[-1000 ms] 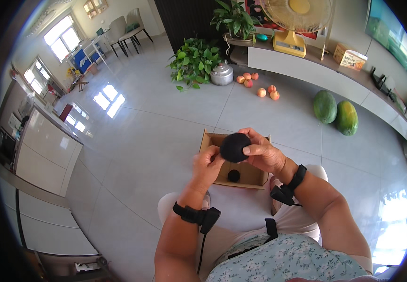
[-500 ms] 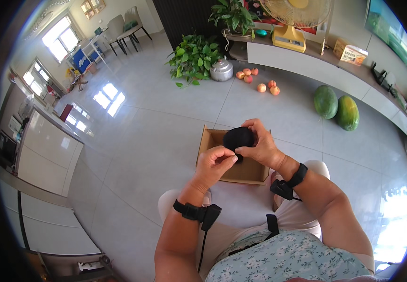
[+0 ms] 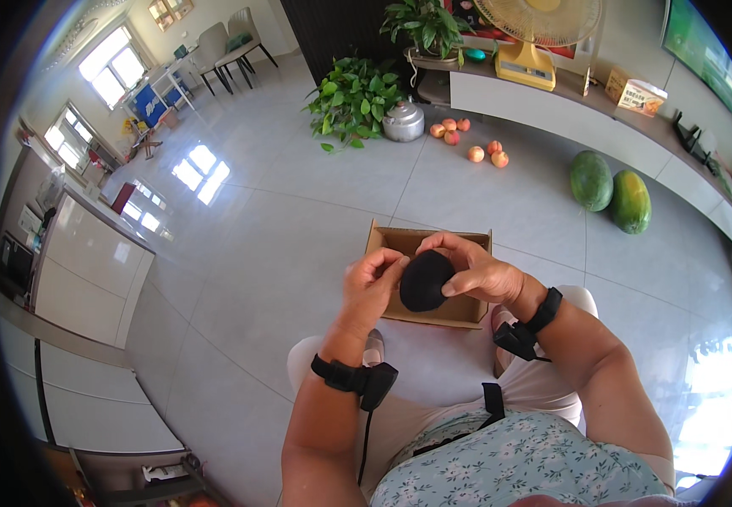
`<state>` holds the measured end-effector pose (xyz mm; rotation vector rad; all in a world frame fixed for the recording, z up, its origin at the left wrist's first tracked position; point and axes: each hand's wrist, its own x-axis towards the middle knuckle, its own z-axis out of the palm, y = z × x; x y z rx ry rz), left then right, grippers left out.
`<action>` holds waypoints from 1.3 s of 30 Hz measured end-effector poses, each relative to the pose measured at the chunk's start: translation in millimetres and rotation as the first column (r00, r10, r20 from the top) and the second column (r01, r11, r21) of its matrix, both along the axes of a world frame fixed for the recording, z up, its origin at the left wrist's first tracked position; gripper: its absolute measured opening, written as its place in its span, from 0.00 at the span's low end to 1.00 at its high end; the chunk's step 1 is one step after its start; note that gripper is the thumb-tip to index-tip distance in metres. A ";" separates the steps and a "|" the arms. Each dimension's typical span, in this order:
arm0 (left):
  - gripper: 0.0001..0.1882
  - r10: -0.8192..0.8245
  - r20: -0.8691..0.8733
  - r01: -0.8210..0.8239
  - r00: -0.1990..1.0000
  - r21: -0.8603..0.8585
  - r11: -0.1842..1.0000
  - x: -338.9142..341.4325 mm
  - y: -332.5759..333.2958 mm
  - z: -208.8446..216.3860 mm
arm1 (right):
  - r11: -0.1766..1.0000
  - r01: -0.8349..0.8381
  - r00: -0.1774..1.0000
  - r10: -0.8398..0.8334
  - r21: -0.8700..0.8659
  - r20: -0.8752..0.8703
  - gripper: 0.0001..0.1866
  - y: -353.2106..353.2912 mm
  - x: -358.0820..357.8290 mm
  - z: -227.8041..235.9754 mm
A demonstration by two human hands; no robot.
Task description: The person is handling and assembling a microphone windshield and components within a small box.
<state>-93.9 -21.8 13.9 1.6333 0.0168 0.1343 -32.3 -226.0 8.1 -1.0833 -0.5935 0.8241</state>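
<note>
Hands meet over an open cardboard box [image 3: 467, 314] that sits on the pale tiled floor [image 3: 281, 253] in front of the seated person's knees. The right hand [image 3: 480, 272] is closed around a soft black rounded thing [image 3: 426, 280], perhaps a pouch or a rolled sock; I cannot tell which. Its fingers curl over the top and its thumb presses the side. The left hand [image 3: 370, 283] pinches the thing's left edge with bent fingertips, so both hands grip it at once, just above the box's opening. The work looks to be mid-handling: the black thing is being shaped or worked between the hands rather than set down. The next move likely calls for a steady hold by the right hand while the left fingers pull or tuck the edge, keeping it over the box. Both wrists wear black straps [image 3: 354, 378].
</note>
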 end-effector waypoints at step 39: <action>0.04 -0.064 0.113 0.052 0.992 0.107 0.993 -1.3 1.6 -14.6 | 0.855 0.361 0.819 -0.100 -0.372 0.565 0.36 1.0 9.3 -24.6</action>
